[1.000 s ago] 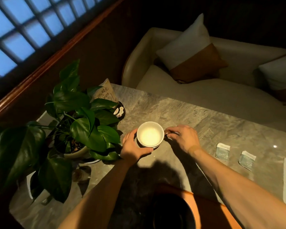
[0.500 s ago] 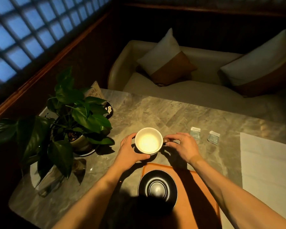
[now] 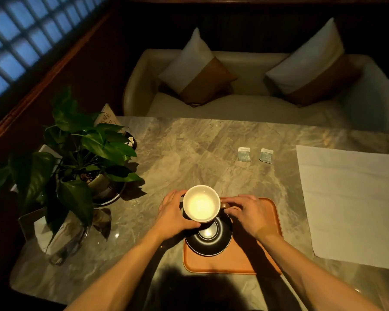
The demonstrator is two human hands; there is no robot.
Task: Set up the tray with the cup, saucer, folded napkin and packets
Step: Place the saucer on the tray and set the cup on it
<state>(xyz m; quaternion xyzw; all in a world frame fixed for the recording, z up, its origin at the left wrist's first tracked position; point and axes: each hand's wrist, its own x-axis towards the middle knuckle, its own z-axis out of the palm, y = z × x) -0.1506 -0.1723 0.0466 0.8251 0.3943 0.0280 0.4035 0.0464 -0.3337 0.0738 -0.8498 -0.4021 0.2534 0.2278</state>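
your tray sits on the table right in front of you. the saucer lies on the tray's left part. the cup is over the saucer's far edge, between your left hand and your right hand. two packets lie side by side farther back on the right. the napkin lies flat right of the tray. the plant stands on the left. a sofa is behind the table.
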